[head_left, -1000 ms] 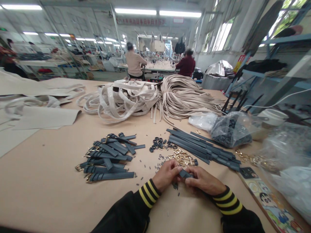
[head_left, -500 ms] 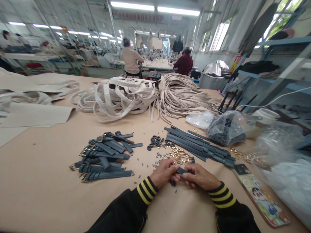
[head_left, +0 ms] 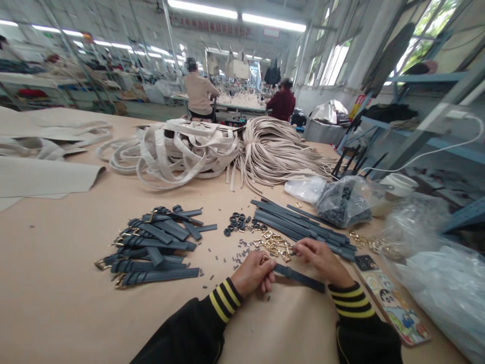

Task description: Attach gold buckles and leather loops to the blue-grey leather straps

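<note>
As the left hand [head_left: 253, 273] grips, a strap [head_left: 301, 278] extends rightward.

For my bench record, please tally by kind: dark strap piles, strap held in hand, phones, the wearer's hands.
Buckled strap pile: 1
Plain strap pile: 1
Held strap: 1
Phone: 1
Left hand and right hand: 2
Total: 6

Bright tube lights [head_left: 202, 8] hang overhead in rows. A red-lettered banner [head_left: 210, 26] stretches across the back. Windows [head_left: 337, 60] open the pale right wall [head_left: 307, 95], near blue shelves [head_left: 428, 77]; the floor [head_left: 155, 113] looks grey-green.
</note>
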`<state>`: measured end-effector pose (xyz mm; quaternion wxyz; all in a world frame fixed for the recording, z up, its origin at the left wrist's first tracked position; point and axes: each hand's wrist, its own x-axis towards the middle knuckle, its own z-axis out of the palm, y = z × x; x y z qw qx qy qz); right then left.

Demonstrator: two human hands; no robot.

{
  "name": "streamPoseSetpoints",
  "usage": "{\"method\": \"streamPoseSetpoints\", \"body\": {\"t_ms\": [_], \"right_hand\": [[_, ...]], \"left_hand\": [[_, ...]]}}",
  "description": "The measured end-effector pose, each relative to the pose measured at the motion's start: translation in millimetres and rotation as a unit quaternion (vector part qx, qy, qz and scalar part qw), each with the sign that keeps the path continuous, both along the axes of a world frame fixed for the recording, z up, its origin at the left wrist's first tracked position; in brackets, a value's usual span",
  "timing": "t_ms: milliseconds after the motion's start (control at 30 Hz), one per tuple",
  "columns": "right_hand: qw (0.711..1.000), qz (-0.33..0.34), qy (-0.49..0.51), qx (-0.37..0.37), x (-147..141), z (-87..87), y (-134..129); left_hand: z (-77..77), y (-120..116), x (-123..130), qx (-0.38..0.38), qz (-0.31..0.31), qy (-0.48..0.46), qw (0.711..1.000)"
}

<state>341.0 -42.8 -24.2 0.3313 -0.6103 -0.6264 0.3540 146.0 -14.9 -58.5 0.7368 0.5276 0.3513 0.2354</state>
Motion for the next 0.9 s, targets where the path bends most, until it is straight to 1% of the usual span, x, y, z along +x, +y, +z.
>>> {"method": "streamPoseSetpoints", "body": {"t_ms": [33,67,100,167,233,333,433,500,600,667,767,900], "right_hand": [[0.998,-0.05,-0.026,0.011,6,-0.9,3],[0.995,-0.078,-0.059,0.009,10,-2.8,6],[0.991,-0.086,-0.099,0.004,12,-5.6,9],[0.981,-0.08,-0.179,-0.002,9,-12.7,15],[0.97,-0.084,-0.229,0.002,2,-19.3,18],[0.968,-0.087,-0.237,0.001,-3,-23.1,21],[0.97,-0.083,-0.228,0.0,-2,-17.6,18],[0.978,-0.082,-0.194,-0.004,-3,-10.7,12],[0.997,-0.066,-0.036,-0.037,-13,-1.3,-3],[0.995,-0.054,0.06,-0.055,-24,0.6,-12],[0.994,-0.049,0.087,-0.051,-38,-5.2,-21],[0.989,-0.088,0.099,-0.061,-49,-16.5,-22]], "left_hand": [[-0.6,0,1,0.0,0.003,0.0,1.0],[-1.1,0,1,0.001,0.004,0.001,1.0],[-1.5,-1,1,0.002,0.005,0.001,1.0],[-2.4,-1,2,0.004,0.008,0.003,1.0],[-3.4,0,2,0.003,0.012,0.004,1.0],[-4.8,1,2,0.005,0.014,0.002,1.0],[-5.4,2,2,0.004,0.021,0.0,1.0],[-5.5,2,2,-0.003,0.03,-0.004,1.0],[-5.4,3,2,-0.008,0.038,-0.015,0.999],[-5.4,3,3,-0.007,0.044,-0.02,0.999],[-6.3,3,3,0.003,0.051,-0.021,0.998],[-8.9,2,3,0.031,0.051,-0.035,0.998]]}}
